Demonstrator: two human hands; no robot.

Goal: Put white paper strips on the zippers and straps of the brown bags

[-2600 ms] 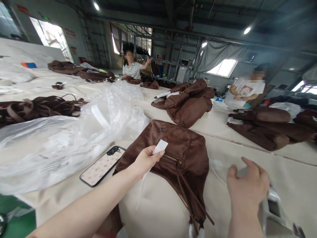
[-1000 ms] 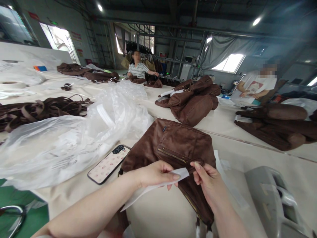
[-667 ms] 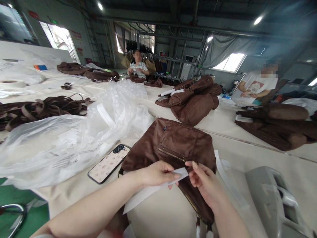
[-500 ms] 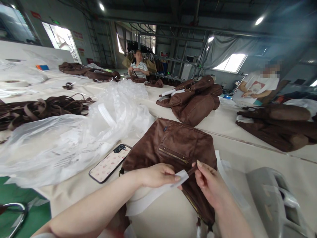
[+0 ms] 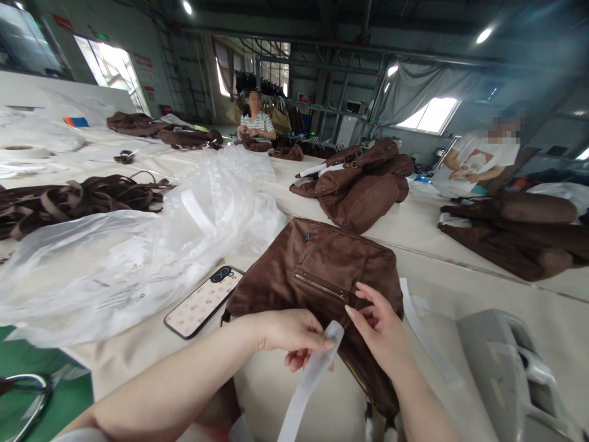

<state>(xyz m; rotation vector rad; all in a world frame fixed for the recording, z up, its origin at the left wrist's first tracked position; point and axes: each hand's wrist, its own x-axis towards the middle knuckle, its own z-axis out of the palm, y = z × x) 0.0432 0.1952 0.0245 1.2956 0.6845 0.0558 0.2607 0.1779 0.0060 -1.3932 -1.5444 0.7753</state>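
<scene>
A dark brown bag (image 5: 271,276) with a brass zipper (image 5: 317,284) and a small dark label (image 5: 307,237) lies in front of me. Over its near side, my left hand (image 5: 294,334) pinches the upper end of a white strip (image 5: 301,390) between thumb and fingers. The rest of that strip hangs down towards me. My right hand (image 5: 381,325) has its thumb and fingers spread just above the bag, close to the zipper's right end. Nothing shows between them. A second zipper runs along the bag beneath my right hand.
To the left lie a phone (image 5: 205,301), crumpled clear plastic (image 5: 105,270) and a heap of brown straps (image 5: 78,202). More brown bags (image 5: 363,190) are piled behind. A grey tape dispenser (image 5: 501,368) stands at right, beside another white strip (image 5: 426,331). Two people work farther back.
My right hand has opened and let go of a narrow brown piece by the white strip's end. In my left hand, the strip has swung down to hang more steeply.
</scene>
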